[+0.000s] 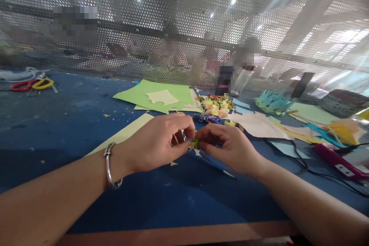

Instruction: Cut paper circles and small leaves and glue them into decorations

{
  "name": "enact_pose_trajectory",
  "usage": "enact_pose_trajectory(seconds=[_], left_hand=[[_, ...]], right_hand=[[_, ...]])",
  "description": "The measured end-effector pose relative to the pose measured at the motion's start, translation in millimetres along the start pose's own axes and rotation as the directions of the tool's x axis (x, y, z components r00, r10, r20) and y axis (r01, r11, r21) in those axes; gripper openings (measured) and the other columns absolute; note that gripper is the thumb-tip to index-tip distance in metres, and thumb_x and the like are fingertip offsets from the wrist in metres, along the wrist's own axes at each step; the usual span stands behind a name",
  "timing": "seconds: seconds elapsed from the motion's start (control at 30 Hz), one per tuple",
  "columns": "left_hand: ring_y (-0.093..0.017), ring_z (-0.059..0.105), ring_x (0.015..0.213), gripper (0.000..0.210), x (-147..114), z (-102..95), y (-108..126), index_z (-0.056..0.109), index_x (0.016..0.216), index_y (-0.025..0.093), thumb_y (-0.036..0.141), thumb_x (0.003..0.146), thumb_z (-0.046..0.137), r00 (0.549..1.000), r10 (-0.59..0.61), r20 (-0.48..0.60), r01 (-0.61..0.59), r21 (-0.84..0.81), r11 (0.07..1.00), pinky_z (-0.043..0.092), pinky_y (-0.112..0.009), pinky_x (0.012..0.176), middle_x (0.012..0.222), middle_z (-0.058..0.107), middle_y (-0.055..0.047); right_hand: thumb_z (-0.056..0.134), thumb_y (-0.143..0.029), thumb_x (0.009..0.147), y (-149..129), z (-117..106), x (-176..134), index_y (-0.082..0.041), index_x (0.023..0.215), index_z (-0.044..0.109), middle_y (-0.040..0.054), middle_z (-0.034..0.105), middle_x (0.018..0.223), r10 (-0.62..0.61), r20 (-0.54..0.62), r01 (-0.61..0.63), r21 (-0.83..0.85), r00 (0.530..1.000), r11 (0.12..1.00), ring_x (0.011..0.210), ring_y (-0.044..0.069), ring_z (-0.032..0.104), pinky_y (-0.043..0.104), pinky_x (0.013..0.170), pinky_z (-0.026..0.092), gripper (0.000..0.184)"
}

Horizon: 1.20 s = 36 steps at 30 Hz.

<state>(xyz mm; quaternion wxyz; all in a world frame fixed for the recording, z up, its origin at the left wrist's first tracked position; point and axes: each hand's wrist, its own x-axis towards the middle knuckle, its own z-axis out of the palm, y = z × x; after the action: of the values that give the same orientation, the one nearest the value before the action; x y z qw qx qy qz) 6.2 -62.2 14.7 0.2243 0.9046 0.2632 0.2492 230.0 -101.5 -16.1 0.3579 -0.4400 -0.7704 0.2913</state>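
My left hand point(160, 142) and my right hand point(232, 149) meet over the middle of the table, fingertips pinched together. Between them is a small yellow-green paper piece point(193, 145); its full shape is partly hidden by the fingers. Below the right hand lies a thin blue stick-like tool point(213, 166) with a pale tip, perhaps a pen or brush. Just behind the fingertips rests a dark blue tool point(206, 118), partly covered. Small pale paper scraps point(173, 163) lie under the hands.
Green paper sheets point(129, 96) and a pile of small paper flowers point(216, 105) lie behind the hands. Scissors point(24, 85) are far left. A purple power strip point(340, 161) with black cables and a blue spiky paper piece point(272, 102) are right. A perforated metal screen point(184, 15) borders the back.
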Motion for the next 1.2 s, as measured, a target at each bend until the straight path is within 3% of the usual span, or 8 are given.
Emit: enact_pose_trajectory(seconds=[0.13, 0.37, 0.93, 1.2], left_hand=[[-0.013, 0.061, 0.073, 0.007, -1.4, 2.2, 0.1, 0.06, 0.094, 0.02, 0.015, 0.089, 0.057, 0.996, 0.085, 0.001, -0.085, 0.064, 0.994, 0.046, -0.024, 0.067, 0.087, 0.066, -0.001], [-0.011, 0.062, 0.073, 0.028, -2.0, 3.3, 1.1, 0.061, 0.109, 0.021, 0.01, 0.083, 0.06, 0.996, 0.083, 0.01, -0.084, 0.12, 0.989, 0.043, -0.023, 0.064, 0.088, 0.068, 0.002], [-0.012, 0.059, 0.068, 0.029, -3.9, 6.8, -2.2, 0.053, 0.114, 0.022, 0.011, 0.087, 0.057, 0.991, 0.134, 0.011, -0.133, 0.256, 0.958, 0.039, -0.026, 0.061, 0.089, 0.066, 0.003], [-0.014, 0.053, 0.069, 0.012, -2.8, 6.6, -3.4, 0.051, 0.096, 0.021, 0.011, 0.089, 0.051, 0.984, 0.168, 0.052, -0.176, 0.306, 0.936, 0.038, -0.029, 0.064, 0.089, 0.059, 0.0]], right_hand=[[0.064, -0.018, 0.086, -0.6, 0.3, 0.0, -0.017, 0.091, 0.069, -0.0009, 0.065, 0.075, 0.0, -0.016, 0.0, 0.014, 1.0, 1.0, 0.066, 0.012, 0.053, 0.025, 0.062, 0.043, 0.008], [0.065, -0.02, 0.086, 1.8, 1.1, 0.6, -0.017, 0.091, 0.069, -0.0007, 0.065, 0.077, -0.004, -0.021, 0.005, 0.011, 1.0, 1.0, 0.067, 0.012, 0.053, 0.025, 0.062, 0.043, 0.007], [0.065, -0.022, 0.088, 3.3, 1.7, 0.4, -0.017, 0.088, 0.067, -0.0007, 0.061, 0.076, -0.011, -0.037, 0.009, -0.037, 0.999, 0.999, 0.065, 0.012, 0.05, 0.025, 0.061, 0.042, 0.005], [0.065, -0.022, 0.088, 3.0, 2.2, 2.6, -0.019, 0.087, 0.067, -0.0019, 0.059, 0.074, -0.014, -0.031, 0.014, -0.01, 0.999, 1.0, 0.063, 0.012, 0.049, 0.025, 0.059, 0.041, 0.004]])
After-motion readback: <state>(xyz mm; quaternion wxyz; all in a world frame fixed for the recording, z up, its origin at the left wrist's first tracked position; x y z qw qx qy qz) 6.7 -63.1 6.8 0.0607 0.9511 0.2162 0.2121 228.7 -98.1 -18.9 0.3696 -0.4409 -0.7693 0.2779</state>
